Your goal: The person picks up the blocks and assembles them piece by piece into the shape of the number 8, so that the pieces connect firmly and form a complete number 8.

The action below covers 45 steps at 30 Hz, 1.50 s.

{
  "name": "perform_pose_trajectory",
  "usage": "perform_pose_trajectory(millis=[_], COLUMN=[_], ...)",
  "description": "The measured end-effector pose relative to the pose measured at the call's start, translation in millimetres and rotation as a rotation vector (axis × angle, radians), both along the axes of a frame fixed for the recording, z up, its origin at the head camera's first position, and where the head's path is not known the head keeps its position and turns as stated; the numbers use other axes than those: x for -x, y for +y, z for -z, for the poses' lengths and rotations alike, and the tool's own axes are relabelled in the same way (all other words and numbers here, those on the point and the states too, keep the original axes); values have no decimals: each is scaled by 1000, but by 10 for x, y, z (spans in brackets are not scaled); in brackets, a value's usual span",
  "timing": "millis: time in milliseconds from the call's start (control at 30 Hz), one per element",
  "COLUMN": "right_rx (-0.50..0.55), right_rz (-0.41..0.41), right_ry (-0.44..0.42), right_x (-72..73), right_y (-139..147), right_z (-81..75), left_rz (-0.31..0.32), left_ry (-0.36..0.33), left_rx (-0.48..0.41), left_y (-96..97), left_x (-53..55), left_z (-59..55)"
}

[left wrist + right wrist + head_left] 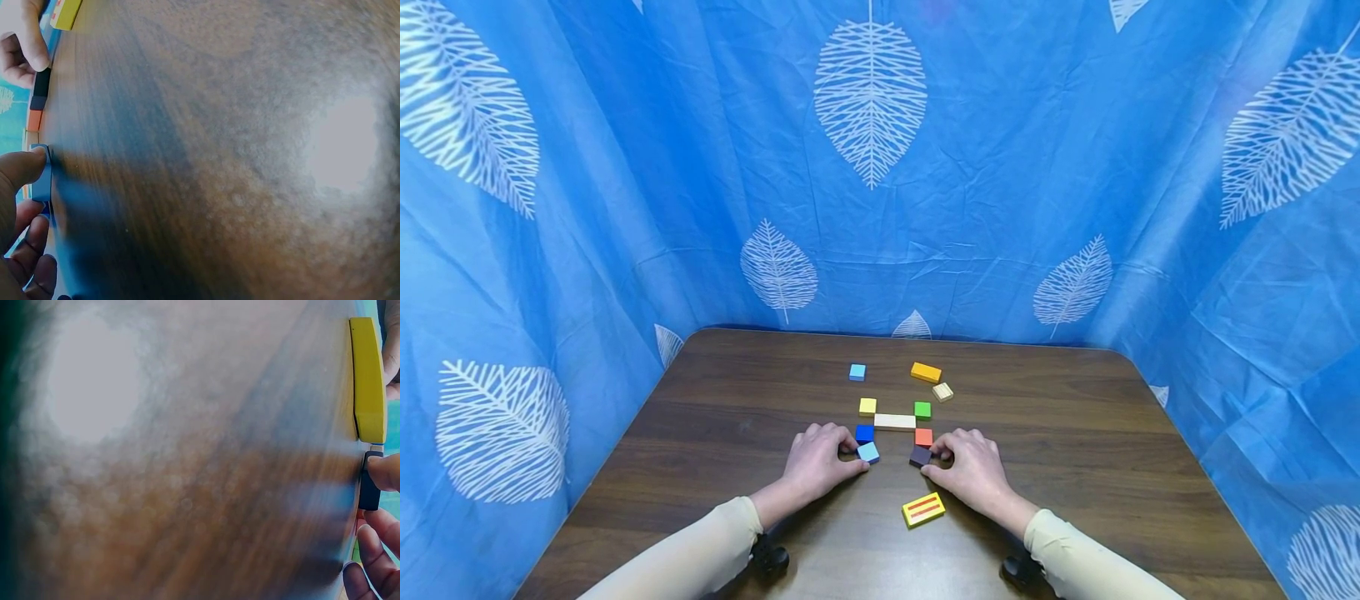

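Note:
In the head view my left hand (817, 457) pinches a light blue block (868, 452) between thumb and fingers, just in front of a dark blue block (865, 433). My right hand (972, 467) pinches a dark purple block (920, 456) near an orange-red block (923, 437). A long cream block (895, 422) lies crosswise between the two sides, with a yellow block (868, 407) at its far left and a green block (922, 410) at its far right. The left wrist view shows the thumb on the light blue block's (41, 178) near side.
Nearer me on the brown table (700, 467) lies a yellow block with red stripes (923, 510). Farther back are another light blue block (857, 372), an orange block (926, 372) and a small beige block (943, 391). A blue leaf-patterned curtain (985, 192) hangs around the table's far sides.

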State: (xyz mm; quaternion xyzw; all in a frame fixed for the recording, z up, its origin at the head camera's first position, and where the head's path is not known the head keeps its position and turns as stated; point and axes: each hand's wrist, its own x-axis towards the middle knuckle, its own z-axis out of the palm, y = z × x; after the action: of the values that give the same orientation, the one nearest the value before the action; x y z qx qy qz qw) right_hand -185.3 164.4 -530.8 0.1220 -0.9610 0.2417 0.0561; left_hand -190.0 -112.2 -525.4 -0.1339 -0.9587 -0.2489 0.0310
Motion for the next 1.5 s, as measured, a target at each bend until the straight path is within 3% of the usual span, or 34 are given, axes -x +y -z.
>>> perform_pose_trajectory(millis=[1267, 1500], right_rx=[8, 29], right_rz=[-1, -4], right_ry=[-14, -13], right_x=[5, 1], right_y=[14, 47], right_z=[4, -3], left_rz=[-2, 0], left_ry=[2, 28], left_rx=[-16, -18], left_y=[-6, -5], left_x=[0, -12], left_z=[-13, -12])
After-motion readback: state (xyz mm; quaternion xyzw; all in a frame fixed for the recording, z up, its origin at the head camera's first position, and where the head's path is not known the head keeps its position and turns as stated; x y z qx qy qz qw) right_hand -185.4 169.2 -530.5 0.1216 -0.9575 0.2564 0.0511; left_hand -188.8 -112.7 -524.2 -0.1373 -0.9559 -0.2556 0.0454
